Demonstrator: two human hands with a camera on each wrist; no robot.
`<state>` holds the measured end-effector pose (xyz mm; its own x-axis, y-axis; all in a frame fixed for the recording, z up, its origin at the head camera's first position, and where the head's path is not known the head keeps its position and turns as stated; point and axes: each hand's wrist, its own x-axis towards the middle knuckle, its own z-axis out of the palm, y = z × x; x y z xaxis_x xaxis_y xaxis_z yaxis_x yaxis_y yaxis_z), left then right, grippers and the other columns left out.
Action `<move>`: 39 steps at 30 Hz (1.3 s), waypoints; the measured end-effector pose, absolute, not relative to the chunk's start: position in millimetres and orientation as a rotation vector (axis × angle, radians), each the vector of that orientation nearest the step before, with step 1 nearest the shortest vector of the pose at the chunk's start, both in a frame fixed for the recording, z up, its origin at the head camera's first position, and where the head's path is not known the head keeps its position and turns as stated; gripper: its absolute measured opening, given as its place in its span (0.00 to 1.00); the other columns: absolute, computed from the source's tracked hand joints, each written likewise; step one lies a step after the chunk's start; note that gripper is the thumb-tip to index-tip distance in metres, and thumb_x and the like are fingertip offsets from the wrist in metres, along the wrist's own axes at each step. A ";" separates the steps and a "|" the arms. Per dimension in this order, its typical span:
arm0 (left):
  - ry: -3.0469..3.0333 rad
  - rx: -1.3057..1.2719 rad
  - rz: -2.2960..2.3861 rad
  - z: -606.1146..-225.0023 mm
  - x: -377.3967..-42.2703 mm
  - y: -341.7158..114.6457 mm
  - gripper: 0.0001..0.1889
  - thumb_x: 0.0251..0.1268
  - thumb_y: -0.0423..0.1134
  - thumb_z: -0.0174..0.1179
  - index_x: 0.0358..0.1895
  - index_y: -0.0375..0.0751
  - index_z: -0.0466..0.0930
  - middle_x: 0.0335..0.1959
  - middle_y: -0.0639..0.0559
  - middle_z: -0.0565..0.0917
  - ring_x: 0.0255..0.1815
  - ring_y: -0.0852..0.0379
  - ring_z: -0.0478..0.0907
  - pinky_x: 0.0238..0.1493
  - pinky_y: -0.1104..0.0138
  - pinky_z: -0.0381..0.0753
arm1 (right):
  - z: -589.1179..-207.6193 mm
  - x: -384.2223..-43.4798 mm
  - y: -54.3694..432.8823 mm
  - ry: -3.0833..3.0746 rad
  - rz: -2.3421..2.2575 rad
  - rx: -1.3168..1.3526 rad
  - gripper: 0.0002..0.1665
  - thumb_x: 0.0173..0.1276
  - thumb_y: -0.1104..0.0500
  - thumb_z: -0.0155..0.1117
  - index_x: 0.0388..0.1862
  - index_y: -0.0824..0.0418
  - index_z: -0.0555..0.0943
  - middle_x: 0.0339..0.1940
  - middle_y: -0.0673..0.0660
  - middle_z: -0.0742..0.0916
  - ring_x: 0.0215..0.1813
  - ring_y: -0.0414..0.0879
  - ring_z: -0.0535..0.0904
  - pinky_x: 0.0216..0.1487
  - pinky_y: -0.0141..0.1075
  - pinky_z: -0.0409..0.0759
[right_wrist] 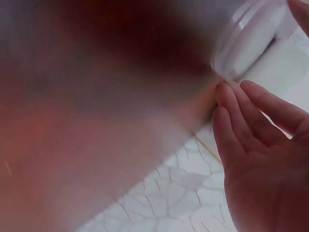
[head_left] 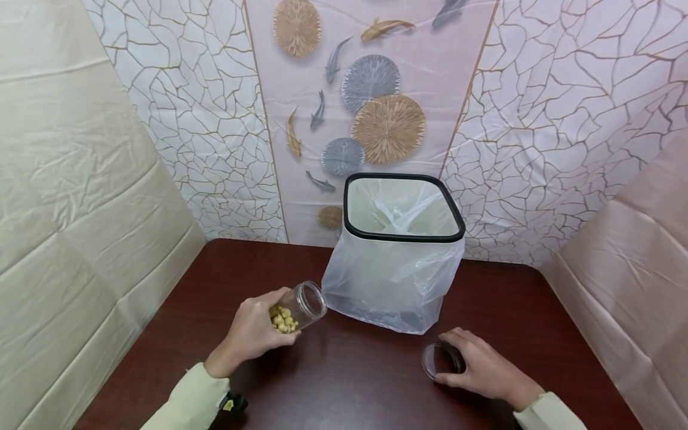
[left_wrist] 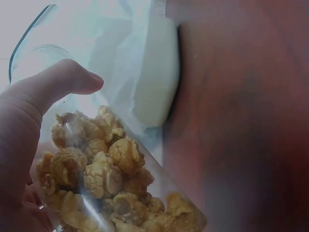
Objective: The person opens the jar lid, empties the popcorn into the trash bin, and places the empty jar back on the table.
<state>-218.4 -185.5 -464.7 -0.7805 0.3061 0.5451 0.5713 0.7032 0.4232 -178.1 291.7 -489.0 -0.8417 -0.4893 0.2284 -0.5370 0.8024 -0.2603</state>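
In the head view my left hand [head_left: 251,327] grips a clear jar [head_left: 313,303] tilted on its side, its open mouth toward the right. Caramel-coloured popcorn [left_wrist: 104,169] lies in the lower part of the jar, clearly seen through its wall in the left wrist view. My right hand [head_left: 486,369] holds a round clear lid [head_left: 428,360] between thumb and fingers, off the jar, over the right side of the table. Beyond the hands stands a white bin [head_left: 392,280] with a black rim [head_left: 400,237] and a translucent bag draped over it; the jar's mouth is near its lower left side.
The dark reddish-brown table [head_left: 344,382] runs back to a patterned cloth wall [head_left: 215,119]. Beige cloth panels hang at the left [head_left: 70,197] and right [head_left: 629,257] sides. A small black strap device [head_left: 232,403] is on the left wrist.
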 end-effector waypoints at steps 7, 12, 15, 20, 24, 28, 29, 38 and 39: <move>-2.445 -0.669 -0.762 -426.6 -236.4 -198.9 0.38 0.32 0.47 0.88 0.56 0.45 0.84 0.43 0.52 0.92 0.37 0.59 0.85 0.40 0.60 0.87 | -417.5 -190.9 301.7 -2.936 0.470 0.588 0.47 0.74 0.35 0.65 0.75 0.70 0.72 0.74 0.72 0.77 0.75 0.73 0.71 0.74 0.69 0.68; -2.436 -0.663 -0.692 -393.0 -253.2 -209.1 0.38 0.34 0.47 0.87 0.56 0.43 0.84 0.43 0.49 0.92 0.37 0.55 0.86 0.40 0.58 0.87 | -355.8 -207.5 307.5 -2.970 0.406 0.504 0.49 0.80 0.34 0.53 0.83 0.67 0.60 0.81 0.74 0.67 0.80 0.76 0.62 0.75 0.73 0.60; -2.435 -0.675 -0.614 -371.2 -263.5 -213.2 0.39 0.34 0.49 0.86 0.57 0.40 0.84 0.42 0.47 0.92 0.34 0.52 0.86 0.36 0.57 0.85 | -324.8 -221.2 307.0 -2.965 0.358 0.480 0.51 0.81 0.33 0.51 0.86 0.65 0.54 0.84 0.73 0.63 0.81 0.76 0.60 0.76 0.73 0.59; -2.440 -0.720 -0.513 -334.5 -279.4 -210.2 0.39 0.36 0.50 0.84 0.58 0.38 0.84 0.39 0.46 0.91 0.30 0.50 0.83 0.32 0.56 0.80 | -289.5 -245.5 297.8 -2.936 0.289 0.511 0.55 0.80 0.32 0.52 0.88 0.63 0.47 0.88 0.69 0.56 0.85 0.72 0.54 0.80 0.69 0.55; -2.433 -0.758 -0.449 -308.3 -290.7 -198.6 0.36 0.38 0.51 0.82 0.55 0.40 0.83 0.38 0.46 0.91 0.31 0.49 0.82 0.34 0.52 0.81 | -275.1 -261.4 286.0 -2.915 0.240 0.565 0.56 0.79 0.31 0.53 0.88 0.64 0.47 0.89 0.68 0.54 0.87 0.69 0.51 0.83 0.66 0.53; -2.442 -0.786 -0.402 -288.7 -300.7 -184.9 0.37 0.40 0.50 0.82 0.57 0.39 0.81 0.40 0.44 0.90 0.33 0.48 0.83 0.38 0.50 0.83 | -270.1 -273.6 274.5 -2.897 0.172 0.623 0.56 0.79 0.31 0.52 0.88 0.64 0.48 0.89 0.67 0.55 0.87 0.67 0.51 0.84 0.64 0.54; -2.451 -0.790 -0.400 -284.8 -302.7 -181.5 0.37 0.41 0.49 0.82 0.57 0.39 0.81 0.41 0.44 0.90 0.33 0.47 0.82 0.39 0.50 0.83 | -269.9 -276.2 272.1 -2.892 0.154 0.636 0.56 0.79 0.31 0.51 0.88 0.64 0.49 0.88 0.67 0.55 0.88 0.67 0.51 0.84 0.64 0.55; -2.494 -0.821 -0.283 -261.0 -320.7 -154.2 0.43 0.43 0.49 0.82 0.67 0.38 0.78 0.53 0.42 0.90 0.43 0.43 0.87 0.47 0.47 0.86 | -275.5 -290.9 264.5 -2.906 0.079 0.678 0.54 0.81 0.31 0.48 0.87 0.67 0.50 0.88 0.70 0.56 0.87 0.68 0.51 0.85 0.63 0.54; -2.495 -0.820 -0.262 -260.0 -322.6 -152.4 0.43 0.43 0.48 0.81 0.67 0.38 0.78 0.52 0.42 0.90 0.42 0.43 0.87 0.46 0.47 0.86 | -276.9 -291.7 264.2 -2.913 0.080 0.678 0.54 0.81 0.31 0.48 0.87 0.67 0.50 0.88 0.70 0.56 0.87 0.68 0.50 0.84 0.63 0.54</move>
<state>-322.6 -152.4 -260.0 -0.6950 0.5037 0.5131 0.5991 0.8002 0.0260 -291.7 264.2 -276.9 -0.8868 -0.4346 0.1572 -0.4426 0.8965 -0.0183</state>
